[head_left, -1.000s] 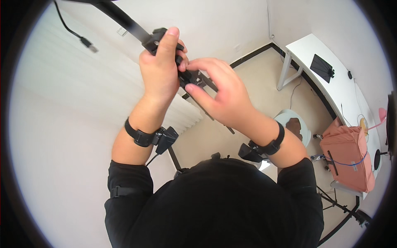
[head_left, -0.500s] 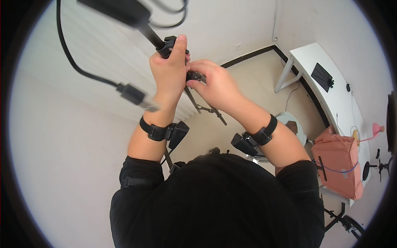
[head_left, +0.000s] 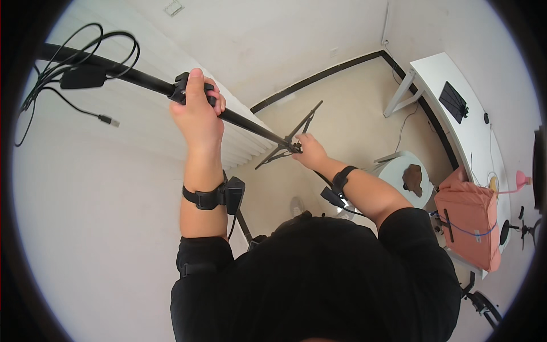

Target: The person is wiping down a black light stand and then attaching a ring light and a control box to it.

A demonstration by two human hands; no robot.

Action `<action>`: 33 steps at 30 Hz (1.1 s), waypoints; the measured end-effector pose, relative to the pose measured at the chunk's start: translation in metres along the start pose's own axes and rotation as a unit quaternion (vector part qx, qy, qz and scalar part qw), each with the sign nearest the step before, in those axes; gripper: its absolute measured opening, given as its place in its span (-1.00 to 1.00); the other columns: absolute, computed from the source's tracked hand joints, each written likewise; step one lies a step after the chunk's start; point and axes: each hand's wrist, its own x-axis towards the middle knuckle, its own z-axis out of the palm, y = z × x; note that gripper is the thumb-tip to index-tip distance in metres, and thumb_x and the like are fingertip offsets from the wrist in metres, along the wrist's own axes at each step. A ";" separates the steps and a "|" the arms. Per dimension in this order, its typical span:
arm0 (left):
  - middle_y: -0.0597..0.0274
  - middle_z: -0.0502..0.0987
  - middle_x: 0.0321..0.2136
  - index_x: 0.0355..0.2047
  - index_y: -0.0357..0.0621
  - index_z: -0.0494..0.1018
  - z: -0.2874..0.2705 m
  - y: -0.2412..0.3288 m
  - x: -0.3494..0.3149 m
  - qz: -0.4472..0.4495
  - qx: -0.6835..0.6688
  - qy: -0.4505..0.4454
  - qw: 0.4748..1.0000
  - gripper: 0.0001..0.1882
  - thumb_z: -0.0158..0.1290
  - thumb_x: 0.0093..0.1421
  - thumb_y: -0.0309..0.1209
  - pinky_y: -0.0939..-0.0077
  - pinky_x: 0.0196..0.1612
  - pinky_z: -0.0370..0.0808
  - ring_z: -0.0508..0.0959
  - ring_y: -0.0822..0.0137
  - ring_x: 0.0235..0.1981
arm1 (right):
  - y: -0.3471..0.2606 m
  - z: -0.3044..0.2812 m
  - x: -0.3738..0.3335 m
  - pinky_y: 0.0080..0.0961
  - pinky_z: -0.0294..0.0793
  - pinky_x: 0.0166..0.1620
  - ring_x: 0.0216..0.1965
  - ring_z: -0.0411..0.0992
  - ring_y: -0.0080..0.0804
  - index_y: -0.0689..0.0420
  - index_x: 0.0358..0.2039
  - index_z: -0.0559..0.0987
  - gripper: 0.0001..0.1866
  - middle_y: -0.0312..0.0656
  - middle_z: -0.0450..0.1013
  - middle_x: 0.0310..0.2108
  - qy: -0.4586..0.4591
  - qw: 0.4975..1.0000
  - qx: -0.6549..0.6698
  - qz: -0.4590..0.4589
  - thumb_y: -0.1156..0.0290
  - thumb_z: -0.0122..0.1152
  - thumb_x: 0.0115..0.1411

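Note:
A black tripod stand [head_left: 250,125] slants across the view, its top at the upper left and its spread legs toward the middle. My left hand [head_left: 198,111] is closed around its pole at the clamp collar [head_left: 181,88], thumb extended along the collar. Farther down, my right hand [head_left: 311,153] has its fingers closed on the fitting where the legs [head_left: 307,122] meet; the fingertips are partly hidden. A looped black cable [head_left: 122,43] with a small black box [head_left: 83,77] hangs by the upper pole. Its USB plug [head_left: 108,120] dangles loose.
White pleated curtain [head_left: 188,122] runs beside the pole on the left. At the right are a white table [head_left: 441,74] with a black tablet-like panel [head_left: 454,101], a pale stool [head_left: 393,174] with a brown item [head_left: 412,179] on it, and a pink bag [head_left: 470,228].
The stand has tipped nearer to level and its legs now show spread. My right hand has moved down the pole, away from my left. The cable has swung to the upper left.

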 end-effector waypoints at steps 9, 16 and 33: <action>0.22 0.40 -0.61 -0.52 -0.26 0.35 -0.015 -0.027 0.014 -0.010 0.017 0.020 1.000 -0.66 0.09 0.37 -0.34 0.51 -0.66 0.25 0.28 0.44 -0.75 | 0.033 0.076 0.035 -0.12 0.56 -0.01 -0.08 0.56 0.03 0.16 -0.03 0.55 -0.55 0.02 0.61 -0.21 -0.065 0.989 -0.068 0.110 0.38 0.42 0.04; 0.20 0.43 -0.59 -0.49 -0.28 0.38 -0.044 -0.043 0.029 -0.008 0.042 0.007 0.999 -0.69 0.09 0.36 -0.35 0.52 -0.66 0.25 0.31 0.44 -0.74 | 0.013 0.100 0.055 -0.14 0.57 -0.08 -0.17 0.59 0.01 0.14 0.02 0.54 -0.52 0.00 0.62 -0.26 -0.041 0.997 0.043 0.039 0.45 0.39 0.04; 0.18 0.44 -0.56 -0.45 -0.28 0.38 -0.085 -0.072 0.056 -0.030 0.088 0.001 0.996 -0.71 0.08 0.37 -0.35 0.53 -0.66 0.24 0.32 0.43 -0.72 | -0.038 0.117 0.089 -0.28 0.57 -0.20 -0.30 0.58 -0.16 0.14 0.09 0.53 -0.44 -0.12 0.61 -0.36 -0.032 0.992 0.119 0.038 0.42 0.44 0.04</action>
